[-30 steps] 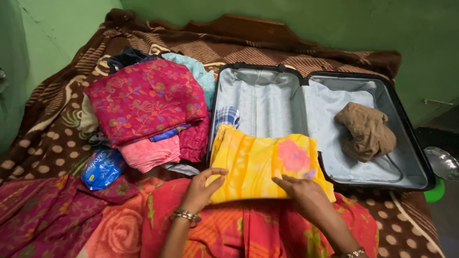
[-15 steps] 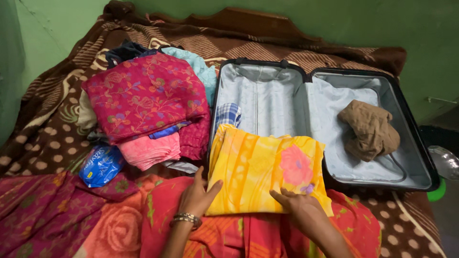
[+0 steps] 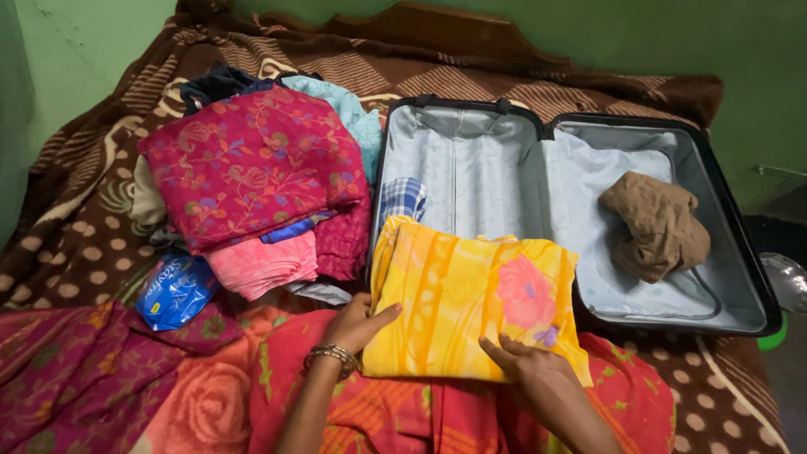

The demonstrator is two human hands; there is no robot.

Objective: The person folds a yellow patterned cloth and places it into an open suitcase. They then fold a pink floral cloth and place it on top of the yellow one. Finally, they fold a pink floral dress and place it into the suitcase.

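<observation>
Two hands, left hand [image 3: 357, 324] and right hand [image 3: 530, 366], are pressed with fingers spread on a folded yellow cloth [image 3: 471, 298] overlapping the open suitcase's [image 3: 731, 244] front rim. A clothes pile [image 3: 252, 176] is stacked alongside; a brown garment [image 3: 656, 225] and checked cloth [image 3: 402, 200] are held inside.

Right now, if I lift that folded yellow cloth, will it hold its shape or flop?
The yellow cloth would probably flop: it is thin, soft, folded fabric. It looks light. With the left hand and right hand at its near edge only, the folds may slip open.
</observation>
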